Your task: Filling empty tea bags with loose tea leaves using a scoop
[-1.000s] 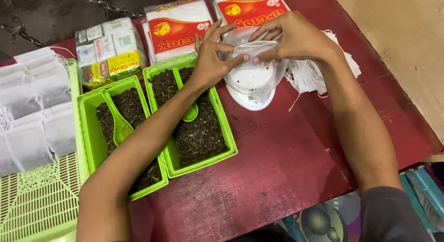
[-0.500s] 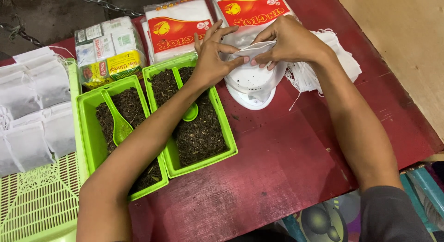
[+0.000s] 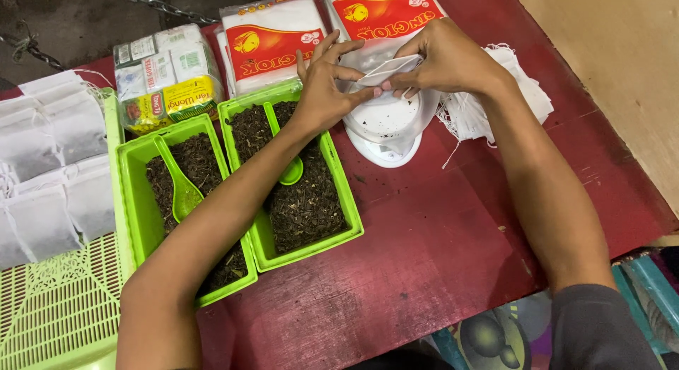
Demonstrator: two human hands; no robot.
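Near the top centre, our left hand (image 3: 327, 87) and right hand (image 3: 444, 59) pinched a small white bag (image 3: 387, 68) over the white scale (image 3: 387, 126) (presumably keeping its mouth open).

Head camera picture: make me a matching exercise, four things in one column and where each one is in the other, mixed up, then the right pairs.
Things
1. small white bag
2. green spoon
3. white scale
4. heap of white bags

Places
A. in the green basket at far left
B. on the red table, under the hands
C. between the left hand and right hand
D. in the right green tray, on dark loose tea

Pairs: 1-C, 2-D, 3-B, 4-A
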